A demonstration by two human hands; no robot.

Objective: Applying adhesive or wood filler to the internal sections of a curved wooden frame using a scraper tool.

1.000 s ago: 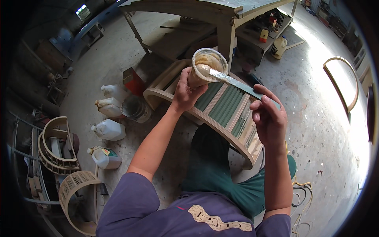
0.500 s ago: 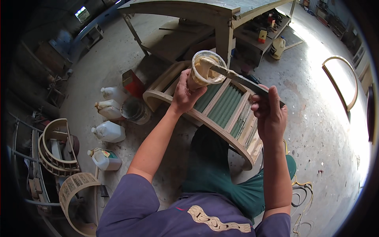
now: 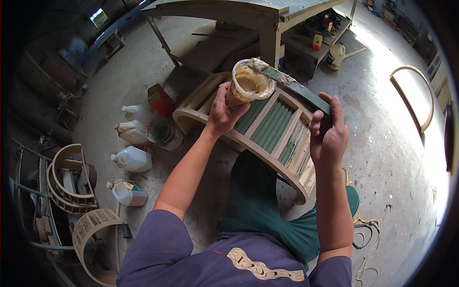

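My left hand [image 3: 224, 111] is wrapped round a clear plastic cup [image 3: 240, 92], tilted so its mouth faces me. Tan paste [image 3: 251, 82] coats the inside. Between the fingers and thumb of my right hand [image 3: 329, 129] is a long, flat, dark green strip used as a spatula [image 3: 302, 92]. A thick lump of paste [image 3: 258, 65] clings to its far end, which lies at the cup's far rim. Below both hands stands a curved wooden frame [image 3: 273, 155] with green ribbed panels [image 3: 273, 125] between pale slats. Some paste is smeared along its right part.
Several plastic jugs [image 3: 131, 159] and a dark bucket [image 3: 164, 133] stand on the floor at left, beside a red can [image 3: 161, 101]. A large workbench [image 3: 224, 15] rises ahead. Curved wooden pieces [image 3: 88, 229] lie at lower left; a cable [image 3: 370, 239] runs at lower right.
The spatula has come up out of the cup to its far rim, carrying a lump of paste. My left hand and the cup have barely moved.
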